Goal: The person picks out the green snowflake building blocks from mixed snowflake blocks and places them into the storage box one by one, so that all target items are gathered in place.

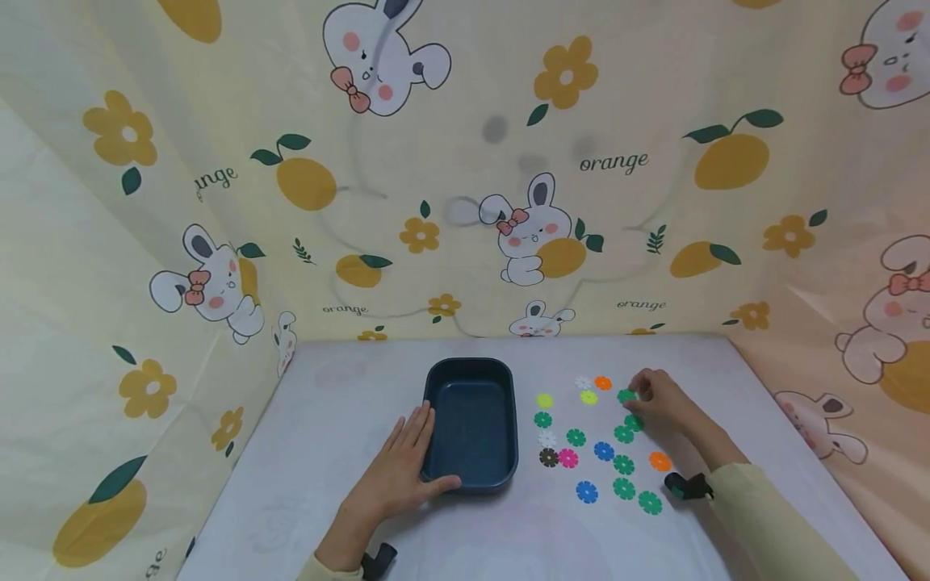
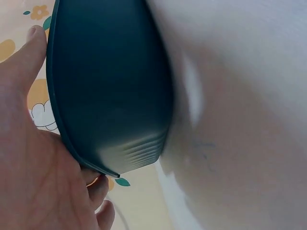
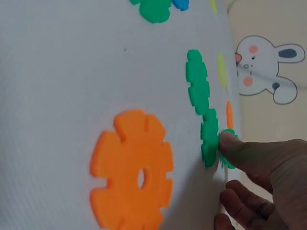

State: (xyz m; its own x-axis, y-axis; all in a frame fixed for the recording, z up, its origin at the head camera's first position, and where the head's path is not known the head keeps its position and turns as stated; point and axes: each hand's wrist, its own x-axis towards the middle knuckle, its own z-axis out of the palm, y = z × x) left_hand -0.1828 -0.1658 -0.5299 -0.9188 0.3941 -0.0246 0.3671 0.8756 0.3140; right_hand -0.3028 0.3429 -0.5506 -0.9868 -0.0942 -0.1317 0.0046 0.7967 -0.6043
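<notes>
A dark blue rectangular tray (image 1: 471, 424) stands on the white table. My left hand (image 1: 395, 472) rests against its left side, fingers straight along the rim and thumb by the near corner; the left wrist view shows the palm (image 2: 38, 172) beside the tray's wall (image 2: 110, 86). Right of the tray, my right hand (image 1: 664, 401) pinches a green notched plastic disc (image 1: 626, 395) at the far side of the scattered discs. In the right wrist view the thumb (image 3: 232, 143) covers part of that disc (image 3: 230, 163). Other green discs (image 1: 624, 434) lie just nearer to me.
Several flower-like discs lie flat between tray and right arm: blue ones (image 1: 587, 492), a pink one (image 1: 568, 458), a dark brown one (image 1: 548, 457), yellow ones (image 1: 545, 401), white ones (image 1: 547, 438) and orange ones (image 1: 660, 461). A printed cloth (image 1: 465, 145) hangs behind and beside the table.
</notes>
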